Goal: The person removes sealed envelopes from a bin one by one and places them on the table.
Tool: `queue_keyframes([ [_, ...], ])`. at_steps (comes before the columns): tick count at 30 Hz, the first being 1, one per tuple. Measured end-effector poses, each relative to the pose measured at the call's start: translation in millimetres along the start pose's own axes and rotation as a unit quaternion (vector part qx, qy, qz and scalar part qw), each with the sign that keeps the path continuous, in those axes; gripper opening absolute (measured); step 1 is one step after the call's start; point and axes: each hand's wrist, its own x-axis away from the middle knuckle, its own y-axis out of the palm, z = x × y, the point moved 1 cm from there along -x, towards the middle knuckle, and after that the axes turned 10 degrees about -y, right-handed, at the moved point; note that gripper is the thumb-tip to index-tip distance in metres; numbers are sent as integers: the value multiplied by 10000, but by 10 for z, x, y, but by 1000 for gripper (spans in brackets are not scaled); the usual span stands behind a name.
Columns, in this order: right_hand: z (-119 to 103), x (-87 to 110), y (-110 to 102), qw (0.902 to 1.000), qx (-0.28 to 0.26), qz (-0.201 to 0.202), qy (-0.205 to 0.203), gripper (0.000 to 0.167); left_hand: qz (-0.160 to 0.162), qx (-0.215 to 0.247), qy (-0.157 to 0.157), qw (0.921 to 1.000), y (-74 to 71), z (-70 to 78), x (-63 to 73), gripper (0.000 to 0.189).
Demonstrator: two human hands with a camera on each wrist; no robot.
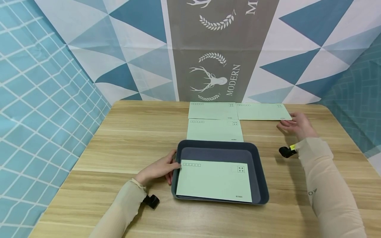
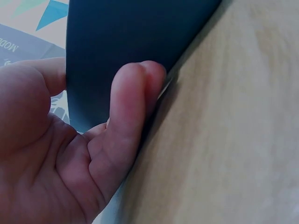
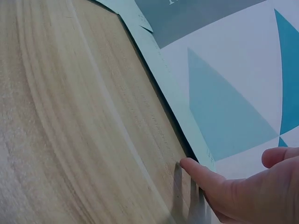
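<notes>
A dark grey-blue tray (image 1: 214, 153) sits near the front of the table with a pale green envelope (image 1: 214, 181) inside. My left hand (image 1: 159, 170) grips the tray's left wall, its thumb over the rim and its fingers outside against the wall (image 2: 107, 42). At the back right, my right hand (image 1: 297, 125) is at the near right corner of another pale green envelope (image 1: 263, 111). In the right wrist view its extended fingertip (image 3: 189, 164) reaches that envelope's near edge (image 3: 175, 107), with the thumb (image 3: 278, 156) held apart.
Two more envelopes lie behind the tray, one at the table's back edge (image 1: 212, 111) and one in front of it (image 1: 214, 130). The wooden table (image 1: 134, 138) ends at a patterned cloth backdrop (image 1: 217, 49). Small black devices (image 1: 151, 201) are worn at both wrists.
</notes>
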Motion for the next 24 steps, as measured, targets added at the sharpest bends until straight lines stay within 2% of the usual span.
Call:
queue_keyframes([
  [8,22,109,80,9990,307,-156,-269,59,55,-43,0,10000,3,0,3,62],
  [13,24,172,112,9979,516,-287,-280,62,76,-73,-4,9999,8,-2,4,63],
  [19,30,191,100,9897,1288,-263,-565,60,92,-95,8,9999,5,0,-4,62],
  [21,48,202,84,9803,1786,-320,-785,61,86,-90,20,9999,7,2,-3,61],
  [22,61,217,77,9716,2121,-380,-972,61,85,-89,18,9999,8,2,-2,61],
  [23,76,232,65,9561,2626,-513,-1198,61,82,-89,23,9999,9,3,0,60],
  [24,94,253,56,9358,3161,-609,-1438,62,79,-85,30,9999,10,2,1,60],
])
